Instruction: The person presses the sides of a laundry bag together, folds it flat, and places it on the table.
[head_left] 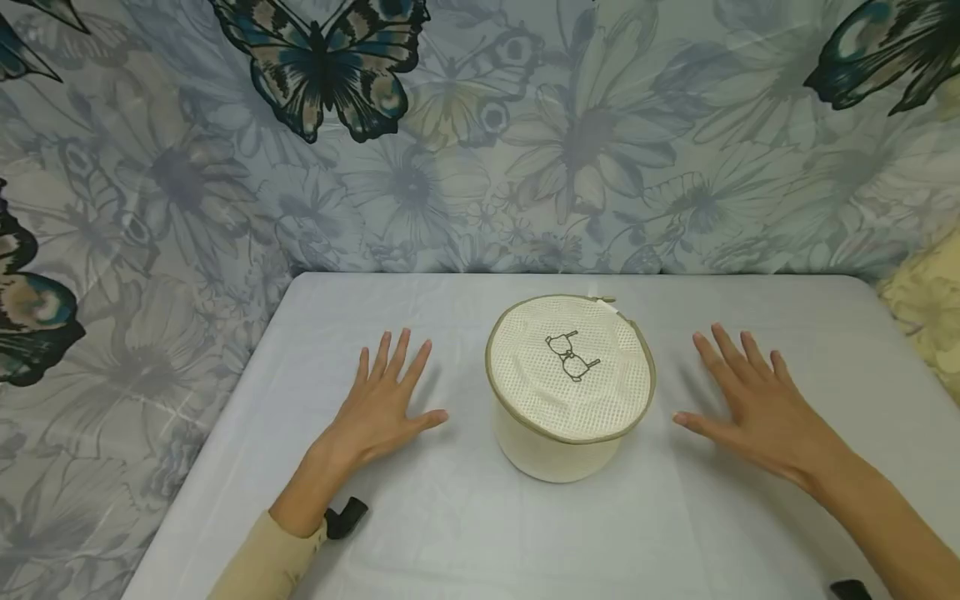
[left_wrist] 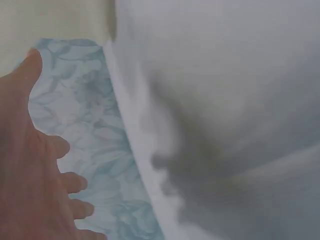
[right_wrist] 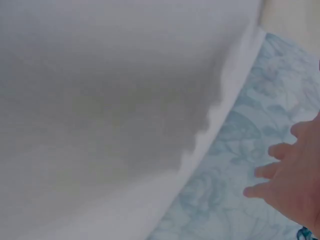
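An embroidery hoop stretched with cream cloth lies on top of a round cream container in the head view. Dark outline stitching shaped like a pair of glasses shows on the cloth, and a metal screw sits at the hoop's far edge. To the left, my left hand is spread with its fingers straight, apart from the container. My right hand is spread likewise on the other side, its thumb pointing toward the hoop. Both hands hold nothing. The wrist views show each hand with extended fingers above its shadow.
A white cloth covers the table. Behind and to the left hangs fabric with flowers and butterflies. A yellowish floral piece borders the right side. A black wrist mount sits by the left sleeve.
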